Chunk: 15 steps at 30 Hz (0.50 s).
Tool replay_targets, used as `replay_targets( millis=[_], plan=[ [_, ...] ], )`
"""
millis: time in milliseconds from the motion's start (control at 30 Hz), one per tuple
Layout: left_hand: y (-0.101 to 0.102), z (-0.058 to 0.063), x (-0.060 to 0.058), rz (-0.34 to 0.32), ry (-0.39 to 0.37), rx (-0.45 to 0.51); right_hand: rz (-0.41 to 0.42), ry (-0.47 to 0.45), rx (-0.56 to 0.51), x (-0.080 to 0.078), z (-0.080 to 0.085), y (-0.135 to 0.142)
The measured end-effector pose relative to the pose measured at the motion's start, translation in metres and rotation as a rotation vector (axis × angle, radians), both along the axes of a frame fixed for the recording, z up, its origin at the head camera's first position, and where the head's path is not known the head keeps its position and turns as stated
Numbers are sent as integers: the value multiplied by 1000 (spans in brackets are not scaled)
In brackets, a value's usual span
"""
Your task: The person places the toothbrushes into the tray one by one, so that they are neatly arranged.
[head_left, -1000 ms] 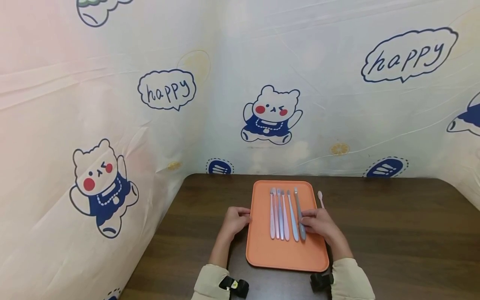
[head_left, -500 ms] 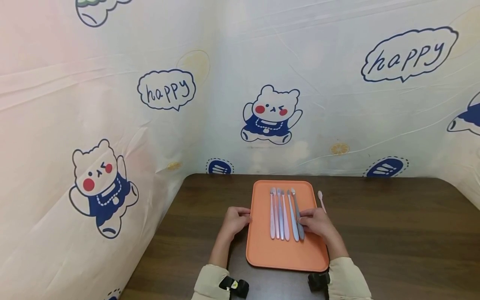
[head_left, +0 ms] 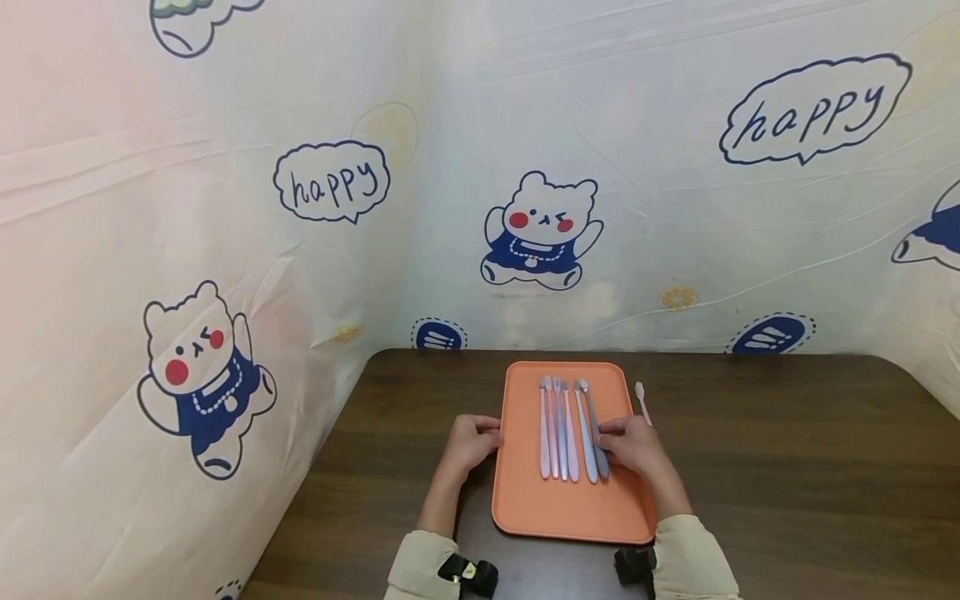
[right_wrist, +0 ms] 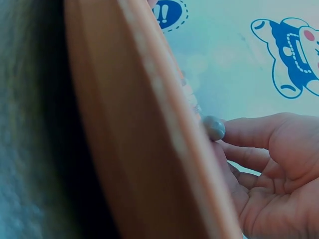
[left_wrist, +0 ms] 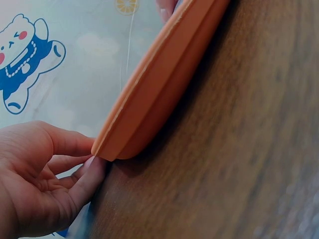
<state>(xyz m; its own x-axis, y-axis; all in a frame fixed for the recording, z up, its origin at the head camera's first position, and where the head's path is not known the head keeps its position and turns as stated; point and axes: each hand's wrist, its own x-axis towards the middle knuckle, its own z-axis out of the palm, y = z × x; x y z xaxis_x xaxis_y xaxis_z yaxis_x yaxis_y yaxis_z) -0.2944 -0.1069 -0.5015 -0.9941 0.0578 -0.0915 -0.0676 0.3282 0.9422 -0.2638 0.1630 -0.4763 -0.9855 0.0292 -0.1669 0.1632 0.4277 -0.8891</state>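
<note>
An orange tray (head_left: pixel 555 517) lies on the table, bearing several toothbrushes in a row, heads to the far side. Pink, purple and blue ones, such as a pale pink toothbrush (head_left: pixel 544 433), are at the left; a light blue toothbrush (head_left: pixel 585 437) lies to their right. My right hand (head_left: pixel 636 443) pinches the grey toothbrush (head_left: pixel 591 412) at the row's right end, by its handle; its rounded grey end shows at the thumb in the right wrist view. My left hand (head_left: pixel 471 443) grips the tray's left rim between thumb and fingers, clearly seen in the left wrist view.
Another pink toothbrush (head_left: pixel 642 400) lies on the dark wooden table (head_left: pixel 795 467) just right of the tray, partly hidden by my right hand. A pale cloth (head_left: pixel 450 167) printed with bears hangs behind the table and along its left side.
The grey toothbrush's head has swung left, close to the light blue one, with my right hand shifting slightly left. My left hand has stayed at the tray's rim.
</note>
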Motion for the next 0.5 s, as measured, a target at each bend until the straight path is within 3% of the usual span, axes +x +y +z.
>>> replay_targets(
  millis=[500],
  plan=[
    [0, 0, 0, 0, -4, -15, -15, -9, 6, 3, 3, 4]
  ],
)
